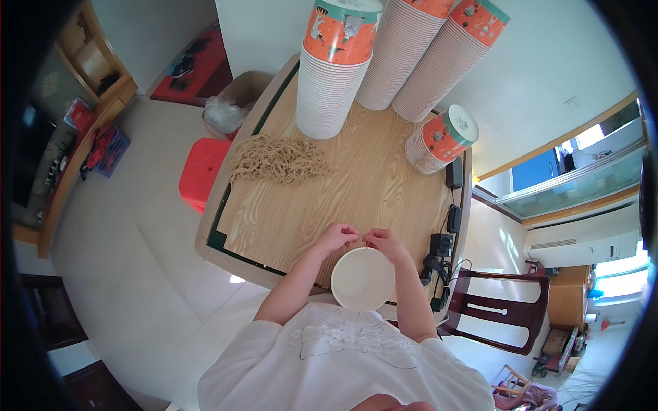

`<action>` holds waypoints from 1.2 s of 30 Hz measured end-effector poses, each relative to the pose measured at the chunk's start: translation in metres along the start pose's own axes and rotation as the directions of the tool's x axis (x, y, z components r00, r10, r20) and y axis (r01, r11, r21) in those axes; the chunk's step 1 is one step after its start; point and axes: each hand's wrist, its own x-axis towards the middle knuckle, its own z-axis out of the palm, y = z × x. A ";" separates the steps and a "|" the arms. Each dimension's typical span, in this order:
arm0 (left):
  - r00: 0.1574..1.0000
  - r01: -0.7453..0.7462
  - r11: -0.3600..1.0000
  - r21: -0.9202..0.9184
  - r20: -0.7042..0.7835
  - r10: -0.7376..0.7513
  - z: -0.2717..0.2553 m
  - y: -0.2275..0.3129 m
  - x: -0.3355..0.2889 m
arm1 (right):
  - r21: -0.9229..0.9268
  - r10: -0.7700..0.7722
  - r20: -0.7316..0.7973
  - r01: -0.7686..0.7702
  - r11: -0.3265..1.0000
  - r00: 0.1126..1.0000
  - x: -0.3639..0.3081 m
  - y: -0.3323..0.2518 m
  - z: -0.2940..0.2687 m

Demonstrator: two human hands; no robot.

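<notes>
A white paper bucket (363, 279), its open mouth facing up, is at the table's near edge, close against my shirt. Just beyond its far rim, my left hand (337, 237) and my right hand (384, 242) meet fingertip to fingertip. Both are closed in a pinch. Whatever thin thing lies between the fingertips is too small to make out. Farther off to the left, a loose heap of tan cords (279, 160) is spread on the wood-patterned table (343, 192).
Tall stacks of nested paper buckets (329, 96) line the far side, with a short stack (444, 139) at the right. Black adapters and cables (441, 244) run along the right edge. A red stool (201, 175) stands left, a dark wooden chair (504, 312) right.
</notes>
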 end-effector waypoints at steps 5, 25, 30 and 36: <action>0.998 -0.046 0.998 -0.034 -0.036 0.044 0.003 0.003 0.001 | -0.040 0.071 -0.011 -0.071 0.997 0.997 0.000 -0.007 0.003; 0.982 -0.175 0.973 0.151 -0.051 0.184 0.002 -0.004 0.003 | -0.079 -0.031 0.028 0.033 0.996 0.999 0.001 -0.003 0.002; 0.991 -0.104 0.967 0.231 -0.063 0.122 0.000 -0.009 0.007 | -0.065 0.001 0.050 0.002 0.998 0.999 0.003 -0.002 -0.001; 0.953 -0.253 0.946 0.203 -0.118 0.280 0.005 -0.012 0.011 | -0.157 0.011 0.020 -0.008 0.988 1.000 0.000 -0.005 0.002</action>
